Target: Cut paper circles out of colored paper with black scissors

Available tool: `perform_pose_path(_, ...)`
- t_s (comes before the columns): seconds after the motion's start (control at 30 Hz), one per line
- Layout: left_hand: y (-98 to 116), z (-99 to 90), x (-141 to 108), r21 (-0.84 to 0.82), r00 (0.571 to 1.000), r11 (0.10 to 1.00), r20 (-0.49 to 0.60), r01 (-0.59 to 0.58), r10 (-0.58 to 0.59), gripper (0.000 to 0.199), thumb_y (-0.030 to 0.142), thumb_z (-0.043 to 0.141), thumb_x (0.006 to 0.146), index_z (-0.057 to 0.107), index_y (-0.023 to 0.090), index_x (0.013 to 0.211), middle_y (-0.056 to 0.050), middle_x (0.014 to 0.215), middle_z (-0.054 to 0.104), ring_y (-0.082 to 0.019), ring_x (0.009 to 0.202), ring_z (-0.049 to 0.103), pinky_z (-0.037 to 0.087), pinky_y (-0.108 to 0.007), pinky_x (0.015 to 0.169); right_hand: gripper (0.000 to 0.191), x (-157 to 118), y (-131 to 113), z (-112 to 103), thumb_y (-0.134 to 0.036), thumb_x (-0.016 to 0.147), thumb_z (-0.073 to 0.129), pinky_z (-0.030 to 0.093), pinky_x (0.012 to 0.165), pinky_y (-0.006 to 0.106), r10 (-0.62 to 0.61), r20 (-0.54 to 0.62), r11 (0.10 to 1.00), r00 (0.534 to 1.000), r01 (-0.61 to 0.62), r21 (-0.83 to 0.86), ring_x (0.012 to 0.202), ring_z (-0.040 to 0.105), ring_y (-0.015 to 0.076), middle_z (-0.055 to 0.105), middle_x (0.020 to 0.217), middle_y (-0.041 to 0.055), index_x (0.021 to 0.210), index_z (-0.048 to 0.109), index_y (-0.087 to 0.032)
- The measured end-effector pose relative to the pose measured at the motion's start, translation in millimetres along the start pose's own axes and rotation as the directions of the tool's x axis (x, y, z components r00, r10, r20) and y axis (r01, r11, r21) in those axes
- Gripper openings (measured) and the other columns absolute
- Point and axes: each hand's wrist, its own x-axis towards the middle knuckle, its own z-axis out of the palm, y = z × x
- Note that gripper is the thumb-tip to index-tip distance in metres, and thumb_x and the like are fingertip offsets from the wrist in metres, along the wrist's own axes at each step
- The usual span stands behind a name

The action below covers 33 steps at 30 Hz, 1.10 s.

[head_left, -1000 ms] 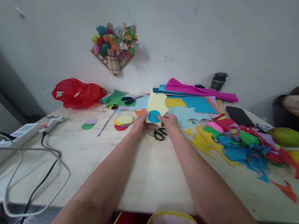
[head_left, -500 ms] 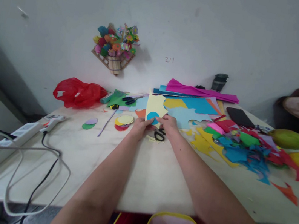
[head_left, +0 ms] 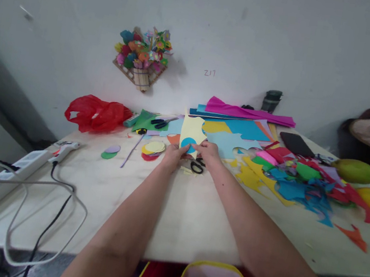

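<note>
A pale yellow paper sheet (head_left: 193, 128) with cut-out edges stands raised above the table's middle. A blue paper circle (head_left: 187, 143) lies against its lower part. My left hand (head_left: 173, 154) grips the sheet and circle at the lower left, thumb on the circle. My right hand (head_left: 210, 153) pinches them from the right. Scissors with black handles (head_left: 197, 166) lie just under my right hand, blades hidden. Left of my hands are a stack of yellow and red circles (head_left: 153, 149) and a purple and green pair (head_left: 111, 151).
Paper scraps (head_left: 292, 189) and two mango-like fruits (head_left: 355, 171) lie at the right. At the back are coloured sheets (head_left: 249, 113), a cup (head_left: 271, 101) and a red bag (head_left: 96, 114). A power strip (head_left: 4, 179) with cables is at the left.
</note>
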Motion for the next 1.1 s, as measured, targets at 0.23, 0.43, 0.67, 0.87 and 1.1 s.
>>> perform_pose_path(0.23,-1.1,-5.2,3.6,0.010,0.995,1.000,-0.102,-0.017,0.018,0.042,0.043,0.084,0.058,0.065,0.013,0.081,-0.004,0.072,0.068,-0.012,0.054,0.063,0.055,-0.026,0.060,0.010,1.9,-6.5,-7.2,-0.022,0.063,0.070,0.039,0.042,0.020,-0.002,0.010,0.997,1.000,0.003,-0.078,0.049,0.050,0.0107,0.055,0.051,-0.0014,0.059,0.063,-0.016)
perform_pose_path(0.43,-3.1,-10.5,9.2,-0.053,0.972,0.998,-0.232,-0.043,0.030,0.030,0.033,0.080,0.063,0.062,0.016,0.080,0.000,0.071,0.067,-0.011,0.053,0.061,0.056,-0.026,0.062,0.011,5.7,-16.4,-23.4,-0.022,0.066,0.071,0.041,0.055,0.026,-0.058,0.162,0.765,0.985,0.148,-0.627,0.057,0.059,0.0166,0.063,0.055,0.0013,0.055,0.066,-0.019)
perform_pose_path(0.67,-0.8,-9.2,8.6,-0.075,0.953,0.997,-0.302,-0.031,0.006,0.019,0.027,0.074,0.070,0.061,0.017,0.079,0.000,0.068,0.065,-0.011,0.054,0.062,0.056,-0.026,0.065,0.015,-9.2,-40.3,-27.9,-0.038,0.063,0.076,0.041,0.066,0.031,0.072,0.319,0.329,0.945,0.279,-0.902,0.078,0.065,0.0242,0.072,0.074,0.0059,0.061,0.072,-0.024)
perform_pose_path(0.87,-2.5,-9.4,7.5,-0.098,0.949,0.993,-0.314,-0.072,0.037,0.027,0.031,0.077,0.068,0.061,0.016,0.082,-0.001,0.069,0.066,-0.011,0.055,0.063,0.056,-0.027,0.065,0.034,-22.2,-50.4,-19.0,-0.020,0.062,0.073,0.044,0.069,0.033,0.227,0.416,0.164,0.881,0.386,-0.908,0.091,0.068,0.0293,0.075,0.100,0.0088,0.094,0.078,-0.025)
perform_pose_path(1.1,0.9,-5.8,6.1,-0.121,0.934,0.990,-0.356,-0.077,0.030,0.026,0.029,0.079,0.066,0.062,0.014,0.079,-0.001,0.069,0.065,-0.011,0.052,0.061,0.054,-0.027,0.063,0.040,-26.5,-52.8,-12.8,-0.021,0.073,0.065,0.047,0.081,0.034,0.223,0.439,0.096,0.870,0.429,-0.898,0.108,0.065,0.0303,0.070,0.118,0.0126,0.113,0.073,-0.022)
